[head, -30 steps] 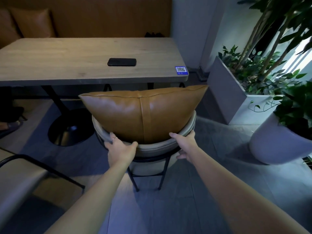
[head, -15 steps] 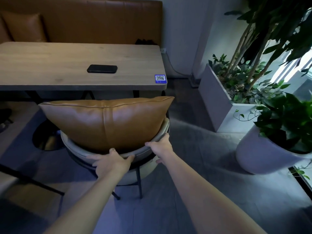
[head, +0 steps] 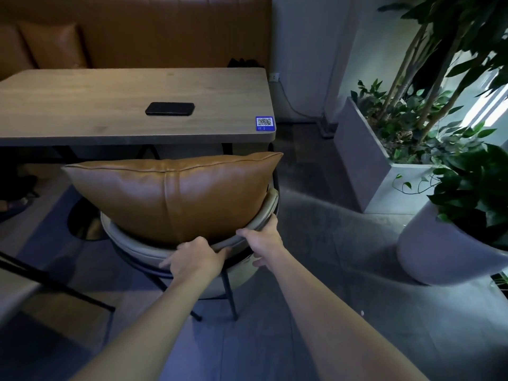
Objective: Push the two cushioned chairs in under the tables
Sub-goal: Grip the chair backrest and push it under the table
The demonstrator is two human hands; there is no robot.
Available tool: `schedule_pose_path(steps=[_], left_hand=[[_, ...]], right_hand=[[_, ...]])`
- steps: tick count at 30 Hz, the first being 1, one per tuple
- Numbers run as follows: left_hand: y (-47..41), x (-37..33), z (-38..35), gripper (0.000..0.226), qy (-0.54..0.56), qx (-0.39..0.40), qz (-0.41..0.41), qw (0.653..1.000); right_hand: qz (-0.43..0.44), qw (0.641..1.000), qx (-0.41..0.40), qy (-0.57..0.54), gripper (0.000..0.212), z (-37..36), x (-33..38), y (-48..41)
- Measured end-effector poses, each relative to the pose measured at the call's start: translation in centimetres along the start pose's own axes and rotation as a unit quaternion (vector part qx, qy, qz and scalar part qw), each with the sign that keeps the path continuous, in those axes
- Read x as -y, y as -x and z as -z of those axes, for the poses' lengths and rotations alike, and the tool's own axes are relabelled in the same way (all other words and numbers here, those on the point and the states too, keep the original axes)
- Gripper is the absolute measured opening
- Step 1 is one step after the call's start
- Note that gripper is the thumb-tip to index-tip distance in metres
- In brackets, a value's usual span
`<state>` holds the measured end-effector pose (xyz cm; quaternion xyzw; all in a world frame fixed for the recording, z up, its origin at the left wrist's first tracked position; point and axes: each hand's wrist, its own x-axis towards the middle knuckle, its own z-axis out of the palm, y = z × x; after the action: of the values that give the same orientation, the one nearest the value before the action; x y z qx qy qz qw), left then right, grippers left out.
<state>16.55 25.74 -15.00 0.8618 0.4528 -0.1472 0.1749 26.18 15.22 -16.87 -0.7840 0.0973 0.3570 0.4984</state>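
A chair (head: 132, 244) with a curved cream backrest and thin black legs stands just in front of the wooden table (head: 110, 105). A tan leather cushion (head: 170, 196) leans upright against its backrest. My left hand (head: 196, 261) grips the backrest's top rim near the middle. My right hand (head: 262, 240) holds the rim at its right end, fingers curled over the edge. The seat is hidden behind the cushion, close to the table's front edge. Part of a second chair (head: 41, 281) shows at the lower left.
A black phone (head: 170, 108) and a blue QR sticker (head: 264, 123) lie on the table. A tan bench with a cushion (head: 52, 45) runs behind it. A grey rectangular planter (head: 365, 160) and a round white pot (head: 439, 251) with plants stand to the right.
The chair has moved closer to the table's front edge. My left hand has slid along the rim toward my right hand.
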Motion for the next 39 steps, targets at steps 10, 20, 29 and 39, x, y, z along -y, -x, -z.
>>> schedule_pose_path(steps=[10,20,29,39], left_hand=[[0.8,6.2,4.7,0.046,0.015,-0.138,-0.083,0.987],[-6.1,14.5,7.4,0.071,0.152,-0.095,0.001,0.984],[-8.3,15.0,7.1,0.065,0.189,-0.061,-0.063,0.978],[-8.7,15.4,6.7,0.061,0.207,-0.051,-0.091,0.973]], right_hand=[[-0.013,1.000,-0.017,0.001,0.117,-0.5,0.6,0.7],[-0.056,0.993,-0.092,-0.042,0.132,-5.0,1.2,2.2],[-0.046,0.993,-0.099,-0.039,0.122,-5.1,1.7,2.2],[-0.036,0.995,-0.086,-0.043,0.119,-4.8,1.7,2.7]])
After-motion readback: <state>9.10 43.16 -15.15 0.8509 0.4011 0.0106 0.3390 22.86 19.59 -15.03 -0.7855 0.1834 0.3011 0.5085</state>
